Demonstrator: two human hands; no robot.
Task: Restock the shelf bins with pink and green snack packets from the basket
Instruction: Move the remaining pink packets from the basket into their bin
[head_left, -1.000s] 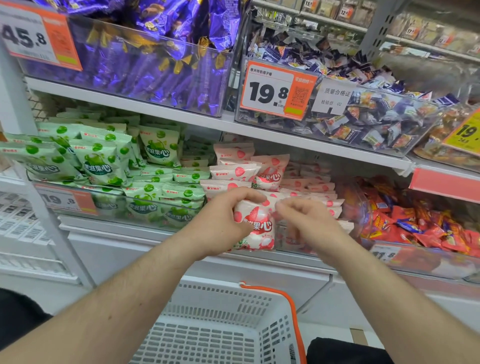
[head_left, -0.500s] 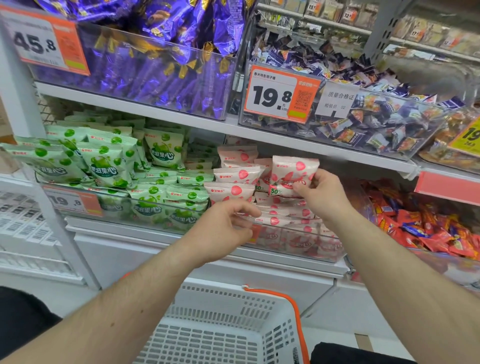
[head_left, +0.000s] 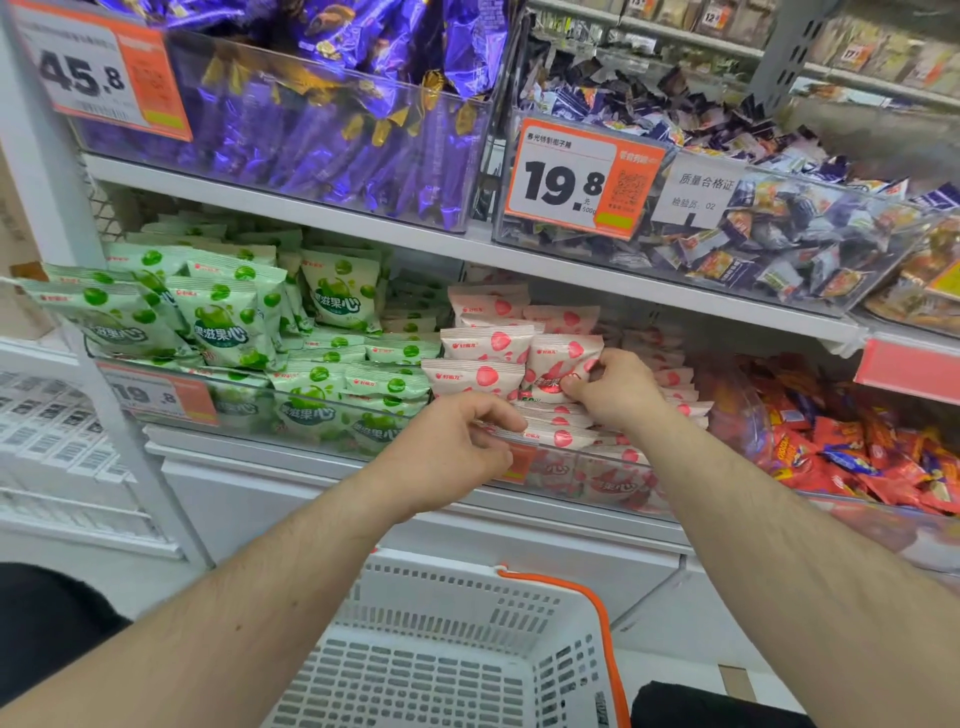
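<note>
Pink snack packets fill a clear bin on the middle shelf, and green packets fill the bin to its left. My right hand pinches one upright pink packet at its lower right edge, standing it among the others. My left hand hovers at the bin's front rim with fingers loosely curled and nothing in it. The white basket with an orange handle sits below my arms; the part of its inside that shows holds no packets.
The shelf above carries a bin of purple sweets and a bin of mixed wrapped sweets, with orange price tags. Red packets fill the bin to the right. A white upright post stands at left.
My right hand carried the pink packet from in front of the bin up into it and lowered it into the stack. My left hand let go and stayed at the rim.
</note>
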